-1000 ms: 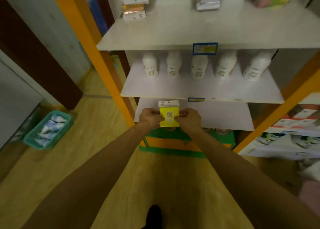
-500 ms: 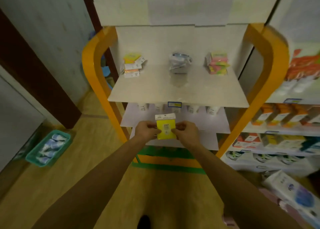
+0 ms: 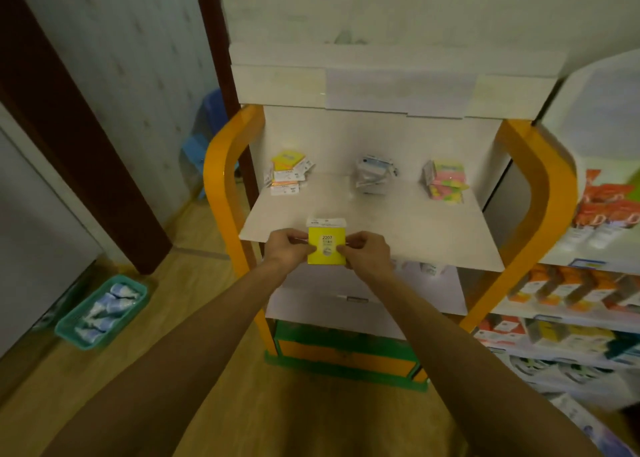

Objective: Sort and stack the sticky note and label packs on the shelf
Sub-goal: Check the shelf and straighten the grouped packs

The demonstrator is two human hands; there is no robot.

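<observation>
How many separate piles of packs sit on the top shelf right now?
3: a yellow-and-white pile at back left, a clear-wrapped grey pile in the middle, a pink-and-green pile at back right. One more yellow pack is held in front.

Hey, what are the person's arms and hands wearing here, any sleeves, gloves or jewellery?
Nothing that shows. Both forearms are bare from the picture's bottom edge to the wrists: no sleeves or watch. The left hand and right hand have no gloves; no rings are visible on the fingers.

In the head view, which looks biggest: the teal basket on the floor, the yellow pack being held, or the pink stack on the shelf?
Largest to smallest as seen:
1. Teal plastic basket
2. Pink-and-green sticky note stack and yellow sticky note pack: look alike, and the pack is nearer, so unsure.
</observation>
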